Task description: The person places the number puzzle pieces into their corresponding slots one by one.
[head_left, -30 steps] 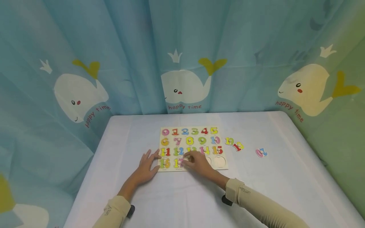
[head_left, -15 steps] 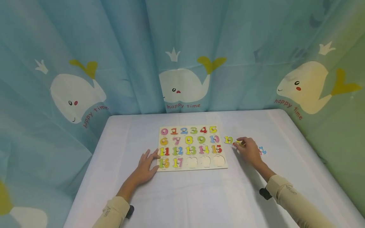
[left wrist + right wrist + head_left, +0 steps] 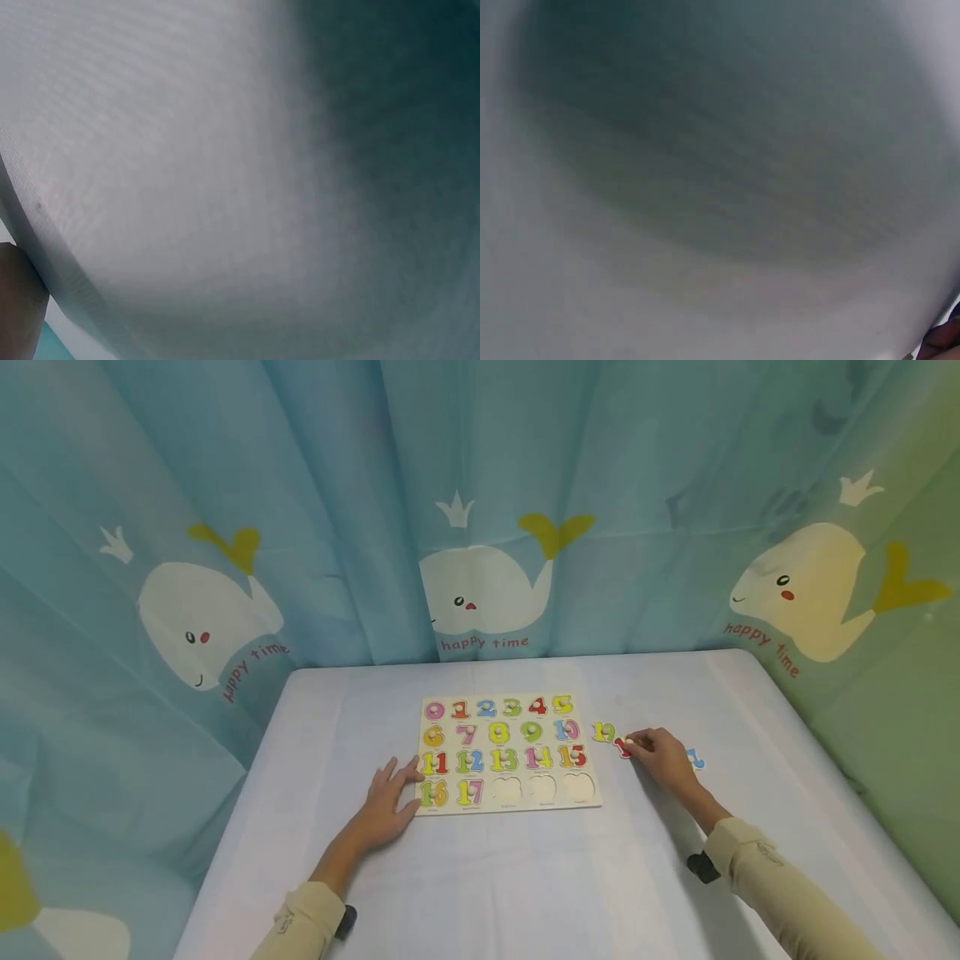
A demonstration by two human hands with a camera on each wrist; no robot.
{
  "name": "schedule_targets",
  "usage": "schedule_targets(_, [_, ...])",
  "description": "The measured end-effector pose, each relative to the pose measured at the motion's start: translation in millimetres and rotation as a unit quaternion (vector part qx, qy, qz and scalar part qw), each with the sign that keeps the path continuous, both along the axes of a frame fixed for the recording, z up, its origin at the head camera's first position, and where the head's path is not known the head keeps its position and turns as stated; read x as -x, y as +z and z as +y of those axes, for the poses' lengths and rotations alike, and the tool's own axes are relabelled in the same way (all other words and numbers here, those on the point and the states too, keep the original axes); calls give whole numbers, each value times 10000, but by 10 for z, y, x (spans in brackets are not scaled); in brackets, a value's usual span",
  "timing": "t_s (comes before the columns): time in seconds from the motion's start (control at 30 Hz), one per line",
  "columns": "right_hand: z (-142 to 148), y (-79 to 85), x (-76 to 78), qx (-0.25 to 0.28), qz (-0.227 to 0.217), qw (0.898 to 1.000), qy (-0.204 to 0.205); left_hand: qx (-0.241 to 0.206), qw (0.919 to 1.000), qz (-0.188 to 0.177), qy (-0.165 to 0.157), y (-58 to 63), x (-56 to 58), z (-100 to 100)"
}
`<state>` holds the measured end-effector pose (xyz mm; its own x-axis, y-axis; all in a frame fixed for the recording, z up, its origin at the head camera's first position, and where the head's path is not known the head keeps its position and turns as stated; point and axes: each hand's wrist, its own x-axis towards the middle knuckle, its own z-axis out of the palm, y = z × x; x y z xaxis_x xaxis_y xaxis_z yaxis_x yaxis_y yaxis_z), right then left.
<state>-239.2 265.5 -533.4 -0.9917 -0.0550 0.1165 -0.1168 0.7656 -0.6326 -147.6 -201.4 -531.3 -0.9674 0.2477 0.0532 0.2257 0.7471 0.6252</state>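
Note:
A wooden number puzzle board lies flat on the table, with knobbed number pieces in its rows and three bare recesses at the bottom right. My left hand rests at the board's left edge, fingers spread. To the right of the board, my right hand pinches the knob of the red-and-yellow 18 piece, partly hidden under the fingertips. Just left of that lies the yellow-and-green 19 piece. A pink-and-blue piece lies beyond the right hand, which covers part of it.
A white cloth covers the table. Behind and around it hangs a blue-green curtain with printed whales. Blurred sleeve cloth fills most of the left wrist view, and similar cloth fills the right wrist view.
My right hand has moved right from the board's bottom row to the 18 piece and taken its knob. The 17 now shows uncovered in the board. My left hand has stayed put.

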Motion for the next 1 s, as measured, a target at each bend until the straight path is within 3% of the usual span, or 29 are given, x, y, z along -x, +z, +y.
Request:
schedule_targets(0.17, [-37,4,-53,74,-47,9999,-137,-78,9999,82,-20,17,-7,-8])
schedule_targets(0.33, [-225,44,-122,274,-68,9996,54,-47,9999,113,-24,-6,-29,-20])
schedule_targets(0.7, [-1134,135,-361,631,-55,9884,1378,-13,10000,26,7,-56,-24,-23])
schedule_targets(0.8, [-1352,90,-424,426,-73,9852,1660,-7,10000,13,27,-48,-20,-15])
schedule_targets(1.0, [-1621,57,-446,-42,345,9808,1921,-44,10000,12,35,-13,-12,-1])
